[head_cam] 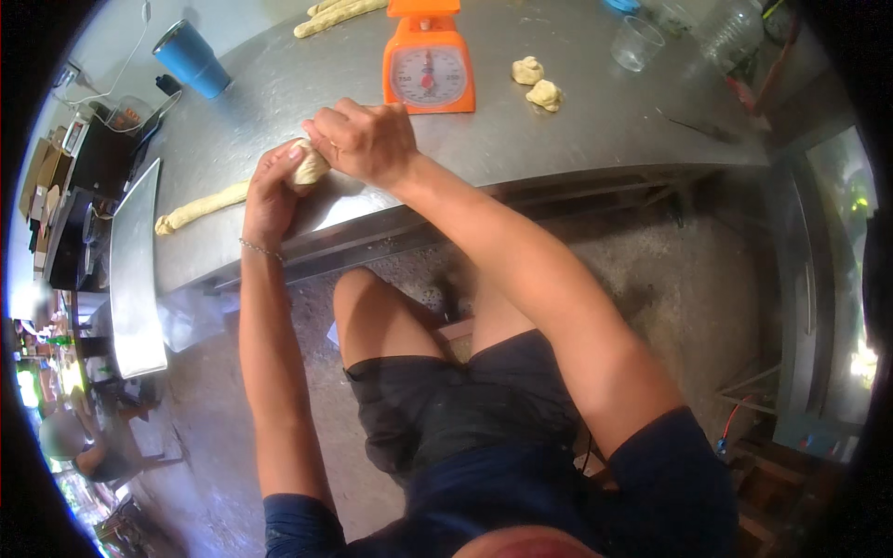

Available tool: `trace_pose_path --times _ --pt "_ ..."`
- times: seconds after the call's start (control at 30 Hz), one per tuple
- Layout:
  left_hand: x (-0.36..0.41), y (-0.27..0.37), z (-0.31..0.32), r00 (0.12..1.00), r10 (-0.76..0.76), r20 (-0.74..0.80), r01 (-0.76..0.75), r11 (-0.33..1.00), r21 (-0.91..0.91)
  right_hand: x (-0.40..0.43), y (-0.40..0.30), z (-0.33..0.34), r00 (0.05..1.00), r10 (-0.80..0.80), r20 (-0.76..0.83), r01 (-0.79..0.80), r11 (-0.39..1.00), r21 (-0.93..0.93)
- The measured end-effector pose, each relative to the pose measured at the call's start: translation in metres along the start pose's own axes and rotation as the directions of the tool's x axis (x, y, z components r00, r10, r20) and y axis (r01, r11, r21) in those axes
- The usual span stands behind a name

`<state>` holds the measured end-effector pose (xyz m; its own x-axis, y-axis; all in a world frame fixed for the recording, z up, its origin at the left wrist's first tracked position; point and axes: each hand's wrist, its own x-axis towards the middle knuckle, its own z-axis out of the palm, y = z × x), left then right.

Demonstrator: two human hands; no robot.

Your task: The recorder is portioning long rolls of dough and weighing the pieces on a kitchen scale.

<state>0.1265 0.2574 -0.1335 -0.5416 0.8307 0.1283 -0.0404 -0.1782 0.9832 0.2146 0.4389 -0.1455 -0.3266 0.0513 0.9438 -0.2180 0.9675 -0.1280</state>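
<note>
My left hand (272, 185) grips a lump of pale dough (310, 166) just above the near edge of the steel table (593, 132). Against the lump's right side, my right hand (366, 139) is closed with its thumb and fingertips pinching the dough; the palm side is hidden. A rope of dough (206, 208) lies on the table to the left, its right end behind my left hand. Just beyond my right hand stands an orange dial kitchen scale (429, 70), its visible platform bare. Two small dough lumps (536, 84) rest to its right.
More dough ropes (338, 15) lie at the back. A blue tumbler (192, 59) stands back left, a clear plastic cup (636, 45) back right. A metal sheet (136, 279) sits at the table's left end. Far left, another person (84, 446) is partly visible.
</note>
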Motion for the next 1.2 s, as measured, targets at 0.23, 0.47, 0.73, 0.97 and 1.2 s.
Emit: trace_pose_path --times 0.23,0.47,0.73,0.97,1.2 --pt "-0.010 0.004 -0.010 0.904 0.035 -0.426 -0.263 0.831 -0.490 -0.002 0.008 0.007 0.985 -0.026 0.173 0.017 0.998 0.052" --pt "0.008 -0.020 0.022 0.762 0.556 -0.333 -0.039 0.552 0.833 -0.005 -0.019 -0.029 0.990 0.112 0.088 -0.128 0.972 0.200" --pt "0.017 -0.021 0.043 0.798 0.585 -0.143 0.018 0.214 0.977 0.004 0.003 -0.136 0.982 0.181 0.061 -0.191 0.942 0.275" --pt "0.017 -0.018 0.044 0.863 0.466 -0.194 0.101 0.216 0.971 0.098 0.070 -0.144 0.986 0.166 -0.030 -0.164 0.985 0.044" --pt "0.017 -0.017 0.042 0.872 0.454 -0.182 0.078 0.237 0.968 0.114 0.134 -0.114 0.924 0.292 0.247 -0.313 0.948 0.052"
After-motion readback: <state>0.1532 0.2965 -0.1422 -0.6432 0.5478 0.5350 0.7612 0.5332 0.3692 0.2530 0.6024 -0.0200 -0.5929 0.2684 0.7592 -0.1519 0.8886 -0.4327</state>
